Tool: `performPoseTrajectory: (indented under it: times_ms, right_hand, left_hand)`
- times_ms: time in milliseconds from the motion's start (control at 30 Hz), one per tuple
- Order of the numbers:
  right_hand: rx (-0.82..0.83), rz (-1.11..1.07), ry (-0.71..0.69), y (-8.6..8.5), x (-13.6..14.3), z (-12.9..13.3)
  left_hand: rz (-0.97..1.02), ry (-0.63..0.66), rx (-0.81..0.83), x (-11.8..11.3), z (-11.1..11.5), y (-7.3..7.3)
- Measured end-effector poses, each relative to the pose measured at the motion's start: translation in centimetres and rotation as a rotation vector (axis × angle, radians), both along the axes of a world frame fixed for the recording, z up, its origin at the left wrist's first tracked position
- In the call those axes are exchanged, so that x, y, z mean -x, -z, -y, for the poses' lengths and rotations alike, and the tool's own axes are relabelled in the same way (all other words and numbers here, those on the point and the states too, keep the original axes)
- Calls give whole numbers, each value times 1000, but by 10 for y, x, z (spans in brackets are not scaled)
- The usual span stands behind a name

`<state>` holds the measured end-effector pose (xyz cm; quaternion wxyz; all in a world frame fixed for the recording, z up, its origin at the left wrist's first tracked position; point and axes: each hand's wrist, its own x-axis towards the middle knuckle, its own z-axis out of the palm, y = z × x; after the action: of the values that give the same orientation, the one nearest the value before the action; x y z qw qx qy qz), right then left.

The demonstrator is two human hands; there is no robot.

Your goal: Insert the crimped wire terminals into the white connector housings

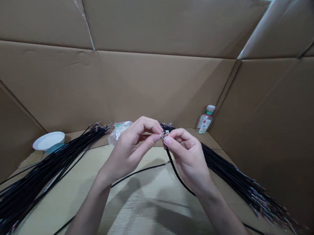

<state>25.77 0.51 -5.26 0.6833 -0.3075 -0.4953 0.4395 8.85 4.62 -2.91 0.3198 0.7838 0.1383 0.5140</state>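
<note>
Near the middle of the view my two hands meet at the stripped end of a black cable [174, 167]. With thumb and index finger, my left hand [131, 150] pinches thin wires at that end. My right hand [189, 157] is closed on the same end from the other side, thumb against fingers. A small whitish piece [167, 132] shows between the fingertips; I cannot make out its kind. From there the cable hangs down and passes behind my right wrist. Another black cable [139, 171] lies on the work surface behind my left forearm.
Bundles of black cables lie at the left [49, 173] and right [226, 170], bare wire ends showing. A white bowl [48, 140], a clear plastic bag [119, 131] with white pieces and a bottle [206, 120] stand along the back. Tall cardboard walls [157, 85] enclose the surface.
</note>
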Motion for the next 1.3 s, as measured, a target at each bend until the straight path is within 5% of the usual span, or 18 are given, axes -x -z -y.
performPoseTrajectory:
  times_ms: [133, 300, 567, 967, 1300]
  right_hand:
    - [6, -125, -14, -2, 0, 1]
    - [-59, -235, -33, -6, 0, 4]
    - [-210, -135, 116, -7, -1, 5]
    - [-336, 118, 374, -14, 2, 14]
    - [-362, 349, 423, -9, -3, 18]
  left_hand:
    - [144, 55, 98, -4, 0, 0]
    - [326, 178, 431, -15, 2, 0]
    - [408, 342, 785, -21, 1, 0]
    - [350, 313, 816, -17, -2, -2]
    - [226, 85, 623, -3, 1, -7]
